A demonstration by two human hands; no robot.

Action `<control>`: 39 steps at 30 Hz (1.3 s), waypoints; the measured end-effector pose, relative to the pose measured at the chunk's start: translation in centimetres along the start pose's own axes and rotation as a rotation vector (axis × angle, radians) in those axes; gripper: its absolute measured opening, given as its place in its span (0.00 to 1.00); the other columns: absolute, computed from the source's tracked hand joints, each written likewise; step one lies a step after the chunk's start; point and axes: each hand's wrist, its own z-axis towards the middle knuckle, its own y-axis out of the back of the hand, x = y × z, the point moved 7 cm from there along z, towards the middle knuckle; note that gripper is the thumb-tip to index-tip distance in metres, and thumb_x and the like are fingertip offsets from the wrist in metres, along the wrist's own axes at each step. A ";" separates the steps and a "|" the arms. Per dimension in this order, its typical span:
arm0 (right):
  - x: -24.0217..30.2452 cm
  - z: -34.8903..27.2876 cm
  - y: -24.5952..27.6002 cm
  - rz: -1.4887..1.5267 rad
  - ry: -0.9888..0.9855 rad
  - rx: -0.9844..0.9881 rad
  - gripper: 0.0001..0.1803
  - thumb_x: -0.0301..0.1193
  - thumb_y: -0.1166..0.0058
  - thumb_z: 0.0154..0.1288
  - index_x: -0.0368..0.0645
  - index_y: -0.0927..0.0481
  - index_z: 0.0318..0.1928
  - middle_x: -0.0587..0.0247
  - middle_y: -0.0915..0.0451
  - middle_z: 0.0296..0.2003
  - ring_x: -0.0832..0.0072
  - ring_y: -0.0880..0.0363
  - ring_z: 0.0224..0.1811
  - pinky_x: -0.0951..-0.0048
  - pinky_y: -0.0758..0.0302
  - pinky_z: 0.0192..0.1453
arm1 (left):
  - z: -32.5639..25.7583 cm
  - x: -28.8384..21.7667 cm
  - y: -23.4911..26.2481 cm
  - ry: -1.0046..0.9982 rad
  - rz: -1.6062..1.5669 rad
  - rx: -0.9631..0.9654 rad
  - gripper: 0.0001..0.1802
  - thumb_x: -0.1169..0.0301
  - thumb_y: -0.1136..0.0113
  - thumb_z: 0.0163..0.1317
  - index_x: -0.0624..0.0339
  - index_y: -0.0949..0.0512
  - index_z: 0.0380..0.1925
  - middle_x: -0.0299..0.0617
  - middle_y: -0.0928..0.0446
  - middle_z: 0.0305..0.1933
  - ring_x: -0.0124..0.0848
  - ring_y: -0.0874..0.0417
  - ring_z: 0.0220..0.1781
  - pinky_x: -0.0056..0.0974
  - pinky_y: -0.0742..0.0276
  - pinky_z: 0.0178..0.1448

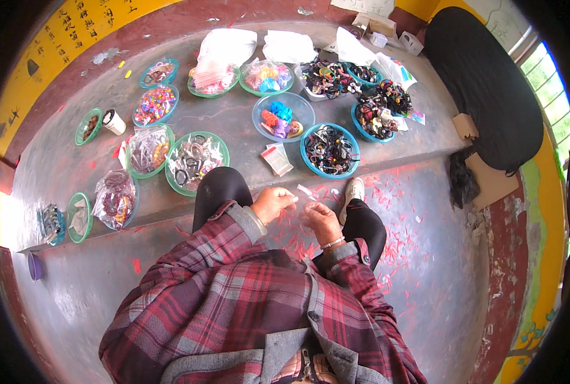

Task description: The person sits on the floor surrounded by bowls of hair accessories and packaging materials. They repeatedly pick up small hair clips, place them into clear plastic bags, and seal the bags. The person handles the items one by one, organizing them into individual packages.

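My left hand [274, 204] is in front of my lap, with thumb and fingertips pinched together. Anything between them is too small to make out. My right hand [322, 222] is a short way to its right, fingers curled inward. A small whitish, see-through plastic piece [306, 191] sticks up at the right fingertips and appears pinched there. Beyond my hands, a flat clear packet with a red edge [277, 159] lies on the grey ledge [221, 137]. Nearby stand a blue bowl of dark hair ties [329, 150] and a clear bowl of colourful hair ties [284, 117].
More bowls line the ledge: a green bowl of hair ties [197, 164], a bowl of colourful beads [156, 105] and bagged ones. A white cup [113, 121] stands at left. White bags [229, 46] lie behind. Red scraps [400, 224] litter the floor. A black-covered object [483, 86] stands right.
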 end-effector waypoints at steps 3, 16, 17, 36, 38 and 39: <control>-0.5 -0.7 -0.9 -0.066 -0.068 0.080 0.06 0.29 0.47 0.58 0.41 0.24 0.34 0.65 0.22 0.27 0.77 0.24 0.29 0.77 0.28 0.34 | 0.2 0.3 0.7 -0.052 -0.123 -0.035 0.11 0.64 0.45 0.58 0.62 0.24 0.31 0.37 0.23 0.28 0.19 0.28 0.23 0.23 0.38 0.20; -0.7 -1.0 -0.4 -0.194 0.025 0.097 0.06 0.29 0.47 0.56 0.38 0.22 0.29 0.65 0.23 0.24 0.80 0.27 0.25 0.80 0.32 0.33 | -0.1 2.8 -0.8 0.066 -0.133 0.028 0.12 0.64 0.38 0.51 0.60 0.24 0.31 0.35 0.24 0.26 0.18 0.28 0.23 0.22 0.42 0.17; -0.7 -1.0 -0.5 -0.191 0.020 0.096 0.06 0.29 0.47 0.56 0.38 0.23 0.29 0.65 0.23 0.24 0.80 0.28 0.25 0.80 0.33 0.32 | -0.1 2.9 -0.7 0.070 -0.108 0.005 0.12 0.64 0.38 0.51 0.60 0.24 0.30 0.35 0.24 0.26 0.18 0.29 0.22 0.22 0.43 0.17; -1.7 -0.1 0.6 -0.216 -0.013 0.072 0.08 0.31 0.45 0.56 0.38 0.21 0.29 0.65 0.22 0.24 0.80 0.27 0.27 0.79 0.32 0.34 | 2.6 4.5 -0.8 -0.048 -0.029 0.033 0.10 0.66 0.38 0.50 0.61 0.23 0.28 0.34 0.24 0.25 0.18 0.29 0.23 0.24 0.38 0.25; -1.5 -0.2 0.3 -0.182 -0.013 0.045 0.06 0.29 0.44 0.54 0.37 0.22 0.27 0.66 0.23 0.23 0.80 0.29 0.24 0.79 0.33 0.31 | 2.8 4.7 -0.8 -0.038 -0.020 0.036 0.10 0.66 0.37 0.50 0.61 0.23 0.28 0.34 0.24 0.25 0.18 0.29 0.23 0.24 0.38 0.24; -1.4 -0.2 0.2 -0.165 -0.013 0.031 0.06 0.27 0.43 0.54 0.37 0.22 0.26 0.66 0.23 0.22 0.80 0.29 0.23 0.79 0.34 0.30 | 2.9 4.9 -0.7 -0.033 -0.015 0.037 0.11 0.66 0.37 0.50 0.61 0.24 0.28 0.34 0.24 0.25 0.18 0.29 0.23 0.24 0.38 0.24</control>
